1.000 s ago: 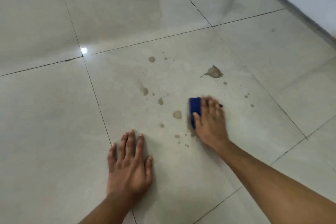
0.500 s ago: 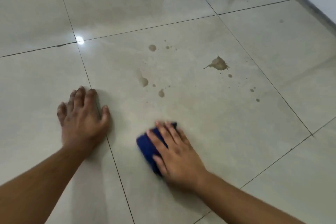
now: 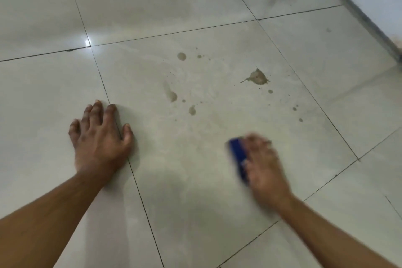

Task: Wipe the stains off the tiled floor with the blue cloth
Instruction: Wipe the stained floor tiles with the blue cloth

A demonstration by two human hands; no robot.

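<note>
While the left hand (image 3: 99,137) lies flat on the floor (image 3: 195,202) with fingers (image 3: 95,109) spread and released, straddling a grout line (image 3: 139,193), the right hand (image 3: 264,162) presses the cloth (image 3: 238,156) onto the same large tile that carries the stains (image 3: 256,77). Its fingers lie over the top of the cloth, but the hand is smeared by motion blur, so I cannot tell whether they curl round it or simply push down flat. Only the cloth's left edge shows (a dark blue strip), poking out from under the palm and thumb side. It sits on the near right part of the tile, well apart from the biggest brown splash farther off, with smaller drops (image 3: 192,110) scattered between the two hands and beyond. A bright light glint (image 3: 87,42) sits at a tile corner up left, and a wall base (image 3: 359,11) runs along the upper right.
</note>
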